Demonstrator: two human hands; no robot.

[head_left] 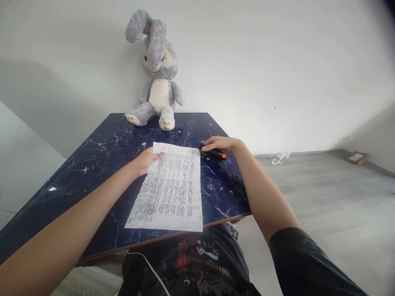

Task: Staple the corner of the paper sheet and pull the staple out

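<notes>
My left hand (146, 161) pinches the left edge of a printed sheet of paper (175, 189), thumb on top and the other fingers underneath. Dense dark text covers the page, and its lower end reaches the table's front edge. At the sheet's upper right corner, my right hand (220, 144) is closed round a black stapler (217, 154) with an orange patch on its end. The stapler's front meets the paper's corner; whether the jaws press on it I cannot tell.
A grey plush rabbit (160, 94) sits at the back of the dark blue marbled table (101, 164), against the wall. Small white scraps lie on the tabletop. A white cable (151, 267) hangs by my lap. On the floor at right are a plastic wrapper (280, 158) and a cardboard piece (358, 157).
</notes>
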